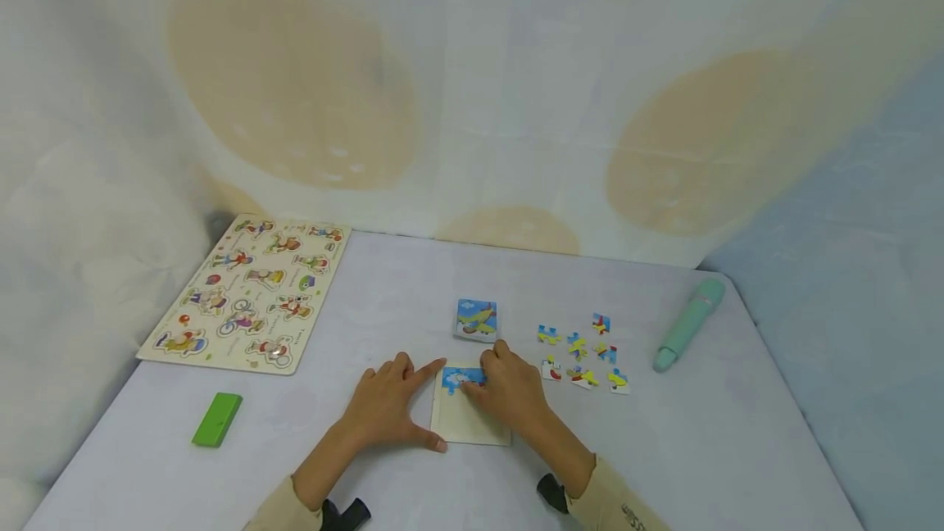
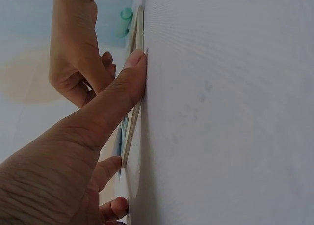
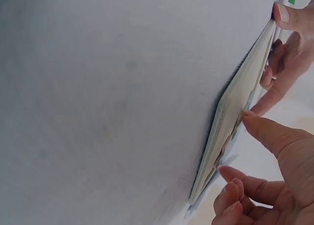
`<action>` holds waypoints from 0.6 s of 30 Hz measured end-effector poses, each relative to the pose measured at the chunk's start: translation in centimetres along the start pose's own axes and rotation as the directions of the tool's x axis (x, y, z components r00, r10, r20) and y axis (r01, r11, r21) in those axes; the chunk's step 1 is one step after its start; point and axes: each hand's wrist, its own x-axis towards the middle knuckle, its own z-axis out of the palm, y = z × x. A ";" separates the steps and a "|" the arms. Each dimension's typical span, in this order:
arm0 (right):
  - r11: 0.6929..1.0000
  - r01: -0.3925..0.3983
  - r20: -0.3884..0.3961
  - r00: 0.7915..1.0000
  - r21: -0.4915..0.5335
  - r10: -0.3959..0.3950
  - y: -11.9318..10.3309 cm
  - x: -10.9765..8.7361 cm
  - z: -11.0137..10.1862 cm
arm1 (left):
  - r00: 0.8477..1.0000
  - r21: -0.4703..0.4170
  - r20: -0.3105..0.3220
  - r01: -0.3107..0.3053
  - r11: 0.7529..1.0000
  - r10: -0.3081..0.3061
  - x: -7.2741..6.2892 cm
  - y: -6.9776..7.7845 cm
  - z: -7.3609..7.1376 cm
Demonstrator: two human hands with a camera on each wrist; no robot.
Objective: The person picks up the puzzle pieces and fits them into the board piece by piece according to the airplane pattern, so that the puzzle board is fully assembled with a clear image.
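As two hands meet over a square, shallow cream-coloured board (image 1: 472, 423) on a table covered in white cloth (image 1: 406, 293), a strip of blue interlocking puzzle pieces (image 1: 451, 379) lies along the board's far edge. The person's left hand (image 1: 383, 408) is spread wide, forefinger at the far left corner and thumb at the near one, a span that probably keeps the board from sliding. The right hand (image 1: 518, 390) reaches in from the other side, its thumb and forefinger set apart and touching down at the blue strip, the other fingers loosely curled, apparently to press the pieces flat. Just beyond the board sits a small square blue picture tile with a yellow airplane (image 1: 475, 319), likely placed there to be easily seen. Loose red, yellow and blue jigsaw pieces (image 1: 577, 346) are spaced apart to the right, seemingly for easy picking. Well apart lie a large cream board printed with colourful figures (image 1: 254, 301), a bright green rectangular block (image 1: 217, 419) and a mint-green cylinder (image 1: 689, 324), perhaps left outside the working area.
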 end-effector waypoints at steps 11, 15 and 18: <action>0.985 0.159 0.107 0.983 -0.066 -0.152 1.5 -2.1 -0.8 | 1.000 -0.021 0.017 0.010 1.000 -0.010 0.0 -0.1 0.1; 0.973 0.210 0.145 0.970 -0.098 -0.195 1.7 -2.7 -0.8 | 1.000 -0.016 0.010 0.007 1.000 -0.007 -0.1 -0.1 0.0; 0.970 0.217 0.151 0.968 -0.113 -0.199 1.5 -2.9 -0.7 | 1.000 -0.015 0.008 0.008 1.000 -0.008 0.0 -0.1 0.0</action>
